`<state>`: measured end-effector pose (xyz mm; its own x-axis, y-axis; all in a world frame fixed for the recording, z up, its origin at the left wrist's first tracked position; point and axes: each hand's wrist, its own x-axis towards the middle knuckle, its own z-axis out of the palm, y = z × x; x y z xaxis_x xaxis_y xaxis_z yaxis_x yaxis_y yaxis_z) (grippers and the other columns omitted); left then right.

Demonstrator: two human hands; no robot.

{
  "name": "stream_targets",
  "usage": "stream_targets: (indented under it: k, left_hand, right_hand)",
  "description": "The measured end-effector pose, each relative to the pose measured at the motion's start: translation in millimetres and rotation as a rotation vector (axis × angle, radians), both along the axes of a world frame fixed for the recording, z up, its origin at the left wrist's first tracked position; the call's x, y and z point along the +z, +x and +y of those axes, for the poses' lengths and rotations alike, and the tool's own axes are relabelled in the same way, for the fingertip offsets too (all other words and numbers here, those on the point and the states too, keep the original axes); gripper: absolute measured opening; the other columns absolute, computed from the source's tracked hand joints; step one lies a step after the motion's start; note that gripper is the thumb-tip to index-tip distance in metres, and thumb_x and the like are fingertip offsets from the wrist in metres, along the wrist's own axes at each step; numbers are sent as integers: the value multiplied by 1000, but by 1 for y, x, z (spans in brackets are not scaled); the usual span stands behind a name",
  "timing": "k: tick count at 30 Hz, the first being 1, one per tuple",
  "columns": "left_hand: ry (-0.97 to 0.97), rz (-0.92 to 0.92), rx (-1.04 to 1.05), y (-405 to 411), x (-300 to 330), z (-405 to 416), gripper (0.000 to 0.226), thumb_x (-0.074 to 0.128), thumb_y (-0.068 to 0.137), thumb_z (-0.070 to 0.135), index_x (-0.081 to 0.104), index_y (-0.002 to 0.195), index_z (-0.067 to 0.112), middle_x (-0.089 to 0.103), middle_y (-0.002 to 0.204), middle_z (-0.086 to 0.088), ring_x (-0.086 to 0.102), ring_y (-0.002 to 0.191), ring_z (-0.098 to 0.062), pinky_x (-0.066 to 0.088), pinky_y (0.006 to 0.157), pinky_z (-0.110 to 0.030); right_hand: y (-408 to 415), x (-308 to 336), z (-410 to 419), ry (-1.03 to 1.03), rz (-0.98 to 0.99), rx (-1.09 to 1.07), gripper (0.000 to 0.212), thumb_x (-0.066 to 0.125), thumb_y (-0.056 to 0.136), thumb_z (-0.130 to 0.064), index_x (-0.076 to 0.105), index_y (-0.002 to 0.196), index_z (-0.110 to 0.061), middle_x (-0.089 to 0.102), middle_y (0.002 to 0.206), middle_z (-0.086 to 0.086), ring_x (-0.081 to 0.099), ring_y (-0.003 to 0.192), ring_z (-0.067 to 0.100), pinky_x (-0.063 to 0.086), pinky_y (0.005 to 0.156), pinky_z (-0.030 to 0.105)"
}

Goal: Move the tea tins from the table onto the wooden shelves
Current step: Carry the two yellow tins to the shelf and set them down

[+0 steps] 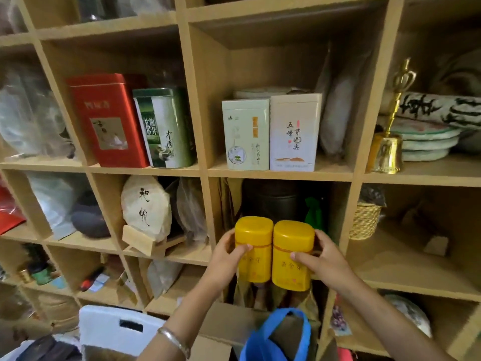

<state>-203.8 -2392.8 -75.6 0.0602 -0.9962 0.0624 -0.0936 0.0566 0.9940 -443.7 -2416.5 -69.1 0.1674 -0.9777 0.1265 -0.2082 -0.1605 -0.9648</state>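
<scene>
Two yellow tea tins stand upright side by side in the air in front of the wooden shelves (281, 175). My left hand (225, 252) grips the left yellow tin (253, 238) from its left side. My right hand (321, 259) grips the right yellow tin (292, 241) from its right side. Both tins are level with the middle compartment (276, 201), which holds a dark canister and a green bag. On the shelf above stand a red tin (104, 121), a green tin (166, 128) and two pale box tins (246, 134) (294, 131).
A brass bell (387, 147) and stacked tea cakes (426, 142) fill the upper right compartment. A woven basket (364, 220) sits at middle right. A wrapped tea cake on a wooden stand (145, 204) is at the left. Below are a blue bag (276, 337) and a white chair back (114, 327).
</scene>
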Motion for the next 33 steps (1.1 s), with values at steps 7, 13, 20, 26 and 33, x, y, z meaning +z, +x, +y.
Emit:
stream_targets:
  k: [7,13,20,26,33]
  left_hand:
    - [-36,-66,-1,9,-21,-49,55,63,90,26,39,140,32,56,123,15,53,108,3,43,74,-15]
    - [17,16,21,13,-42,-55,52,62,92,26,34,133,43,53,120,18,52,106,4,43,74,-15]
    - [-42,-112,20,12,-56,-42,79,69,78,27,27,144,31,47,137,2,48,126,-14,46,103,-40]
    - [-51,-335,130,12,-75,-33,85,78,74,36,28,144,29,47,139,3,47,128,-13,45,105,-39]
    - [-110,-417,139,16,-80,-37,70,72,83,38,36,142,29,54,137,8,51,125,-8,48,103,-38]
  right_hand:
    - [15,-20,-26,-3,57,-95,69,84,69,-21,43,123,-35,58,116,-11,58,105,7,49,80,25]
    - [21,-31,-42,-10,117,-68,85,86,66,-29,39,136,-31,55,129,-4,54,118,18,47,101,48]
    - [17,-41,-39,-13,206,-17,111,81,51,-63,25,143,-35,45,141,-4,45,129,19,42,106,51]
    - [3,-56,-39,-5,243,-31,106,87,57,-46,31,143,-21,50,136,-1,51,124,15,45,104,44]
    - [11,-62,-46,37,199,6,79,83,70,-30,42,136,-21,56,130,0,59,112,12,52,90,24]
